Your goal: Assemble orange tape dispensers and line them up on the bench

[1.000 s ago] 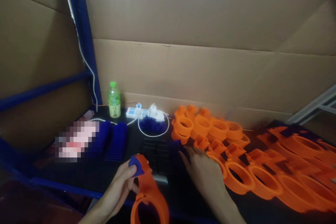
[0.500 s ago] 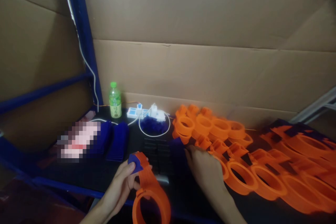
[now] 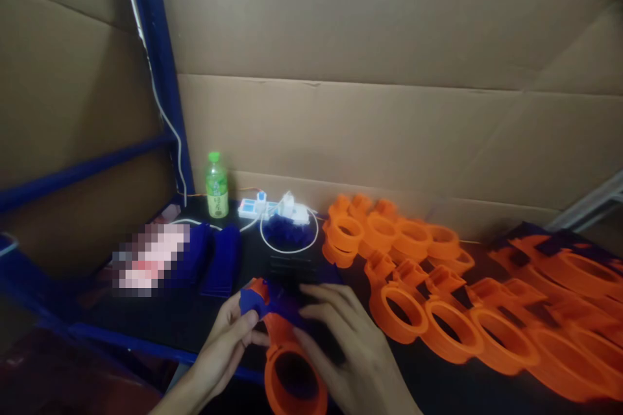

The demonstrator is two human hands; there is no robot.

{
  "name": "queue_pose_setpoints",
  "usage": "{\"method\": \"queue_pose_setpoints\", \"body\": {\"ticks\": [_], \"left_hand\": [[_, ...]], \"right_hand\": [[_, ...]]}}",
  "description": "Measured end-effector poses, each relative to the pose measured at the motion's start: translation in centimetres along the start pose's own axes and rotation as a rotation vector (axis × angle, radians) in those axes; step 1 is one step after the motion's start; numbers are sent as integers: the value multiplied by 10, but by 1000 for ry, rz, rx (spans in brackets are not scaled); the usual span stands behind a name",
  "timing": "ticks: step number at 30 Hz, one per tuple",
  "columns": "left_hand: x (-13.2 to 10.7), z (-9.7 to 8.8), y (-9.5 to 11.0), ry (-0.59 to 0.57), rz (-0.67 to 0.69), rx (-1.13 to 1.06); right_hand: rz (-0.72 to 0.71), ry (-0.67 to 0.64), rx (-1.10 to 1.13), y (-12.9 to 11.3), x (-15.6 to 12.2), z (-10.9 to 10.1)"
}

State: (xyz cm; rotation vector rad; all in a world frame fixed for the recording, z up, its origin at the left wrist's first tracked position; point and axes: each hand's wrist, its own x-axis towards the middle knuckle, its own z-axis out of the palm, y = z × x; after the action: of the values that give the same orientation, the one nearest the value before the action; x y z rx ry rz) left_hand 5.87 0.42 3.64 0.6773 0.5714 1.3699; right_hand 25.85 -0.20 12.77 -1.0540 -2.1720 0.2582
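Note:
My left hand [image 3: 228,340] pinches an orange ring part [image 3: 292,373] with a blue piece [image 3: 250,301] fitted on its upper end, low in the middle of the view. My right hand [image 3: 341,343] rests against the same orange part from the right, fingers curled over a dark blue piece [image 3: 287,308]; what they hold is partly hidden. Just behind them lies a black block [image 3: 292,269] on the dark table [image 3: 185,318].
Several orange ring parts [image 3: 403,301] lie in rows across the right of the table. A green bottle [image 3: 217,185], a white power strip [image 3: 272,209] with cable, a pile of small blue bits [image 3: 285,230] and stacked blue pieces [image 3: 221,259] stand behind. Cardboard walls [image 3: 389,110] and a blue rack post [image 3: 158,65] enclose the space.
My right hand has come left from the orange rings on the table to the orange part held in my left hand. The part has tilted slightly.

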Motion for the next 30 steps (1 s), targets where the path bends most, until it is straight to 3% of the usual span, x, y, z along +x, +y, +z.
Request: {"method": "queue_pose_setpoints", "body": {"ticks": [4, 7, 13, 22, 27, 30], "left_hand": [[-5, 4, 2, 87, -10, 3], [-7, 5, 3, 88, -21, 14], [-6, 6, 4, 42, -10, 3], [-9, 0, -1, 140, -14, 89], [-13, 1, 6, -4, -7, 156], [-14, 4, 12, -116, -10, 207]], "right_hand": [[188, -177, 202, -1, 2, -1], [265, -224, 286, 0, 2, -3], [272, -215, 353, 2, 6, -4], [296, -263, 446, -1, 1, -3], [391, -259, 516, 2, 4, 3], [474, -249, 686, 6, 8, 13]]}}
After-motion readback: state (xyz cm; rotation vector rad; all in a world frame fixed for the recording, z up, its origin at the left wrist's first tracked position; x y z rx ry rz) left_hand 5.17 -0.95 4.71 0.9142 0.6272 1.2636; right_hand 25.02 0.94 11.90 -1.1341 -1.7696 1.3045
